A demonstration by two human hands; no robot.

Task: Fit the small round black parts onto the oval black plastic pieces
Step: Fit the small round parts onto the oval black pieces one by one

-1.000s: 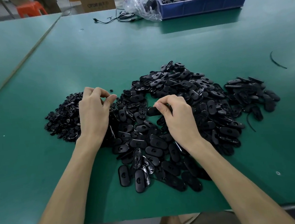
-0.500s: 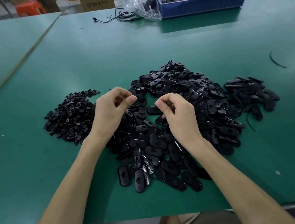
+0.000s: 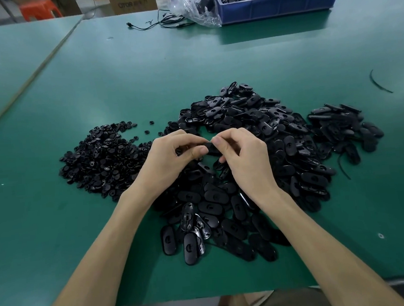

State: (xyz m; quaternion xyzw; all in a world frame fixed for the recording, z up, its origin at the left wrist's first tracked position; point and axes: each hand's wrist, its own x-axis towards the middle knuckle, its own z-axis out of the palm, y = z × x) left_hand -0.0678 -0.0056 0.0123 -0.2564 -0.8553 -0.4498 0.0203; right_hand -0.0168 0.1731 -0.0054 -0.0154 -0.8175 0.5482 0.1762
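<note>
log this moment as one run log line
left hand: pinches oval piece | right hand: pinches same piece | round part: hidden | round parts pile: beside left hand | oval pile: under hands

Round parts [image 3: 104,158] left of oval pieces [image 3: 256,153], on table [image 3: 141,73], bin [image 3: 278,4] behind

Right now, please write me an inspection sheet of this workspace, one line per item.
Surface: green table top, matte.
Job's things: heap of small round black parts left; bigger heap of oval black plastic pieces centre and right.
Clutter: clear plastic bag; curved black strip.
Grips: left hand and right hand both pinch one oval piece above the heap.
Cables: thin black cable near far edge.
Surroundings: blue plastic bin of black parts, cardboard box, orange stool.
</note>
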